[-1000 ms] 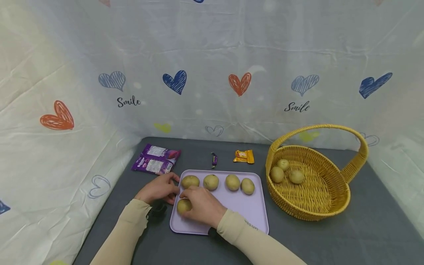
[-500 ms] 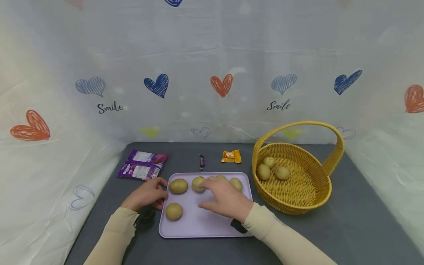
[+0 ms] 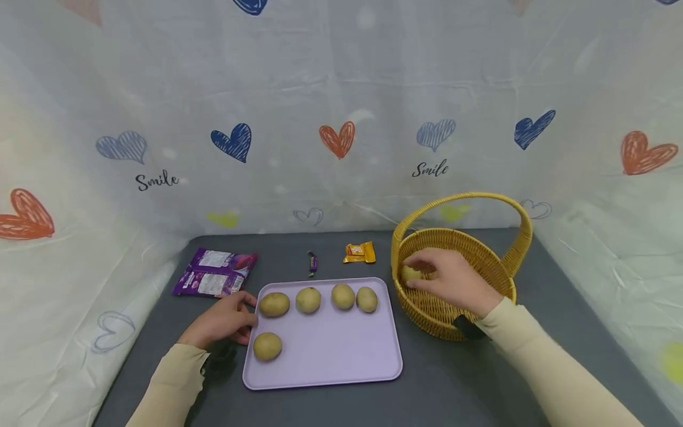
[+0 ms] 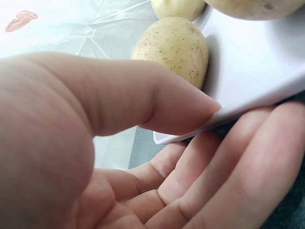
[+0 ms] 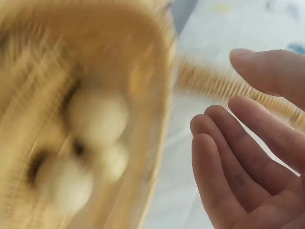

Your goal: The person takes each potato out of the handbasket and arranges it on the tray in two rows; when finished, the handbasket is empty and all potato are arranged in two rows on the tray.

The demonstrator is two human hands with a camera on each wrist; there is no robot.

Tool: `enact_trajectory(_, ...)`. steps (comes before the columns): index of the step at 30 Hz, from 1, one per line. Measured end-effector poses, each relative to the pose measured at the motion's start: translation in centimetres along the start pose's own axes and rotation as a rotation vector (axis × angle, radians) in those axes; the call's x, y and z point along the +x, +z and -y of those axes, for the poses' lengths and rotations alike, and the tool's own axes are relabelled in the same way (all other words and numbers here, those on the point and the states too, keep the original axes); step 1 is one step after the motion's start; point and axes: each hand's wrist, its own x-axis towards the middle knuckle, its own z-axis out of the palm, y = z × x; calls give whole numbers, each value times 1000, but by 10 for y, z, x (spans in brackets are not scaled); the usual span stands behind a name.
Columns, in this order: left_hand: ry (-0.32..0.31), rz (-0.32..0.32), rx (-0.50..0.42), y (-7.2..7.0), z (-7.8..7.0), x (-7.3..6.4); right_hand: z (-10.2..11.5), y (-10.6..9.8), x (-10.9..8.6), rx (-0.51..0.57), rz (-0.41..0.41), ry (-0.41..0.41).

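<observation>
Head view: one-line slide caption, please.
Left hand at the edge of a lilac tray bearing five potatoes; right hand open at a yellow wicker basket.

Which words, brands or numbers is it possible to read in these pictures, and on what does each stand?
"Smile": white backdrop, left part.
"Smile": same backdrop, right of centre.
Purple packet, small purple wrapper, orange wrapper: printed, but too small to read.

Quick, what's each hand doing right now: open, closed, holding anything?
Left hand: closed, pinching the lilac tray at its edge.
Right hand: open, holding nothing, over the basket.
</observation>
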Motion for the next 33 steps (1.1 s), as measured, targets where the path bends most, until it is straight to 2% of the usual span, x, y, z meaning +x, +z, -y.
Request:
enact_trajectory(3, -2, -2, 11, -3, -1, 0, -27, -12, 6, -11, 20, 59)
enact_trajectory(6, -22, -5, 13, -3, 1, -1, -51, -15, 12, -31, 76, 108)
enact_trajectory(12, -9, -5, -4, -2, 1, 0, -80, -17, 17, -35, 149, 181)
enact_trajectory(19, -17, 4, -13, 0, -3, 2, -94, -13, 17, -35, 200, 170)
enact_trajectory(33, -18, -7, -5, 1, -1, 2, -99, -12, 16, -64, 174, 131)
